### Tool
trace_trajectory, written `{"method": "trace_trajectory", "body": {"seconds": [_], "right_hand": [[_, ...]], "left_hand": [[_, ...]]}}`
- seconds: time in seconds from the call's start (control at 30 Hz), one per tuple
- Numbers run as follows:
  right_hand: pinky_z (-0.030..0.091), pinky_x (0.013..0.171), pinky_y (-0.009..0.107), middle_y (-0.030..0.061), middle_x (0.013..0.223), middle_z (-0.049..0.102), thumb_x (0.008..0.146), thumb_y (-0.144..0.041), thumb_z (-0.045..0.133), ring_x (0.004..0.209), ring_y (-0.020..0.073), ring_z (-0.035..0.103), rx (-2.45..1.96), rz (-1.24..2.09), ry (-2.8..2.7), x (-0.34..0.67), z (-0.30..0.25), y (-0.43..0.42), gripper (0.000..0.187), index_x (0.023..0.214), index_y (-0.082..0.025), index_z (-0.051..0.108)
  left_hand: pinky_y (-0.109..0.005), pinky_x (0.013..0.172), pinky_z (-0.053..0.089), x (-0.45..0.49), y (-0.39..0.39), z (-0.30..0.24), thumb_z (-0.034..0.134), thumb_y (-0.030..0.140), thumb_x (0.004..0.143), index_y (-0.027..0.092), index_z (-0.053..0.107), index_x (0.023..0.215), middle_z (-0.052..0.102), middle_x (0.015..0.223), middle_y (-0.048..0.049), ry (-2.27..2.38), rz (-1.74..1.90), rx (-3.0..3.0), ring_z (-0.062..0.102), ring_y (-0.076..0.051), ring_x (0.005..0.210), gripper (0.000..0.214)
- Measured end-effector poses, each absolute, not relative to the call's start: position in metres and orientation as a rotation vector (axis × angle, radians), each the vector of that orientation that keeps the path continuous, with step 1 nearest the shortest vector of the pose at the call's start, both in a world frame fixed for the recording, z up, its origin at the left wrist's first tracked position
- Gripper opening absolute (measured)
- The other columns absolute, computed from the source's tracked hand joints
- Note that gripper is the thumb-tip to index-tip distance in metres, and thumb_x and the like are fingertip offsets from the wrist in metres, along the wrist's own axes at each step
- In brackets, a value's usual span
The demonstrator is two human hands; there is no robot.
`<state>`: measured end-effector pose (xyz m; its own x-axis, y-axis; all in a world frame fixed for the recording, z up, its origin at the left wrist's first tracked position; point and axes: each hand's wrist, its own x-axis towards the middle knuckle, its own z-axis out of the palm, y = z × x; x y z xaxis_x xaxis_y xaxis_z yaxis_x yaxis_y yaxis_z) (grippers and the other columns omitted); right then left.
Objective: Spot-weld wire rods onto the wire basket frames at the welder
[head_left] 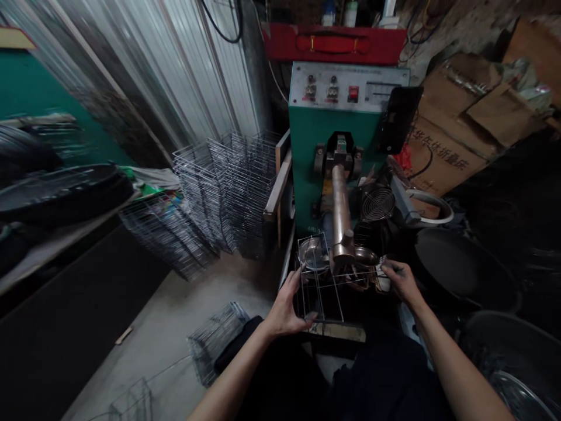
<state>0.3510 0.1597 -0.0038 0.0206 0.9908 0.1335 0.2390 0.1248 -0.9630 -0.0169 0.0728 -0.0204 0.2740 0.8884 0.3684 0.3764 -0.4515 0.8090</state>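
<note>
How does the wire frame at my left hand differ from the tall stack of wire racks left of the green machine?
The wire frame is a single piece, while the stack of wire racks is many pieces packed together.
The frame looks sparse, with wide gaps; the stack reads as a dense mesh.
The frame is held at the left hand, while the stack stands beside the green machine, untouched.
Both are greyish wire.

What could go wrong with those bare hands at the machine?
The left hand and right hand are near the machine's metal rod, so fingers might get pinched. The thin wire frame could slip or scratch. The stacked racks might topple if bumped.
</note>
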Motion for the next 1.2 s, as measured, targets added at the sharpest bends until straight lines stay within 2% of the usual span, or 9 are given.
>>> {"method": "trace_trajectory", "body": {"seconds": [0.13, 0.37, 0.67, 0.87, 1.0, 1.2], "right_hand": [[0.043, 0.055, 0.030, 0.0006, 0.056, 0.053, 0.070, -0.067, 0.080, 0.058, 0.0182, 0.050, -1.299, 0.994, -1.400, 0.353, -0.005, 0.160, 0.051, 0.061, -0.019, 0.064], [0.042, 0.055, 0.030, 0.0009, 0.056, 0.054, 0.070, -0.067, 0.079, 0.058, 0.0180, 0.051, -1.305, 0.973, -1.428, 0.352, 0.002, 0.160, 0.052, 0.061, -0.018, 0.065], [0.042, 0.055, 0.030, 0.0010, 0.057, 0.054, 0.070, -0.066, 0.079, 0.059, 0.0185, 0.051, -1.313, 0.990, -1.426, 0.353, 0.000, 0.161, 0.051, 0.062, -0.018, 0.066], [0.042, 0.055, 0.030, 0.0011, 0.057, 0.054, 0.067, -0.068, 0.081, 0.058, 0.0181, 0.050, -1.333, 0.980, -1.417, 0.352, 0.003, 0.161, 0.052, 0.062, -0.018, 0.066], [0.042, 0.055, 0.031, 0.0016, 0.056, 0.052, 0.066, -0.069, 0.082, 0.058, 0.0177, 0.048, -1.329, 0.982, -1.407, 0.351, 0.004, 0.161, 0.054, 0.060, -0.018, 0.065], [0.040, 0.054, 0.028, 0.0005, 0.058, 0.049, 0.067, -0.070, 0.081, 0.057, 0.0149, 0.045, -1.322, 1.008, -1.409, 0.353, -0.001, 0.163, 0.058, 0.058, -0.018, 0.059]], "left_hand": [[-0.069, 0.126, 0.027, -0.017, 0.073, -0.020, 0.083, 0.022, 0.062, 0.027, 0.020, 0.165, 0.036, 0.165, -0.0166, 1.145, 1.124, 1.966, 0.031, -0.045, 0.154, 0.120], [-0.065, 0.119, 0.043, -0.016, 0.074, -0.016, 0.081, 0.021, 0.061, 0.029, 0.020, 0.165, 0.040, 0.163, -0.0144, 1.151, 1.127, 1.945, 0.033, -0.045, 0.153, 0.121], [-0.064, 0.118, 0.045, -0.017, 0.074, -0.011, 0.081, 0.021, 0.063, 0.028, 0.020, 0.165, 0.036, 0.165, -0.0145, 1.130, 1.113, 1.918, 0.034, -0.044, 0.152, 0.119], [-0.067, 0.122, 0.037, -0.017, 0.075, -0.011, 0.081, 0.020, 0.062, 0.027, 0.019, 0.165, 0.038, 0.164, -0.0148, 1.140, 1.081, 1.900, 0.032, -0.044, 0.154, 0.120], [-0.068, 0.123, 0.035, -0.019, 0.077, -0.014, 0.081, 0.022, 0.063, 0.027, 0.019, 0.165, 0.034, 0.166, -0.0152, 1.129, 1.075, 1.896, 0.025, -0.044, 0.157, 0.120], [-0.070, 0.125, 0.028, -0.019, 0.082, -0.015, 0.081, 0.024, 0.064, 0.026, 0.018, 0.165, 0.038, 0.165, -0.0152, 1.146, 1.071, 1.971, 0.029, -0.045, 0.155, 0.119]]}}
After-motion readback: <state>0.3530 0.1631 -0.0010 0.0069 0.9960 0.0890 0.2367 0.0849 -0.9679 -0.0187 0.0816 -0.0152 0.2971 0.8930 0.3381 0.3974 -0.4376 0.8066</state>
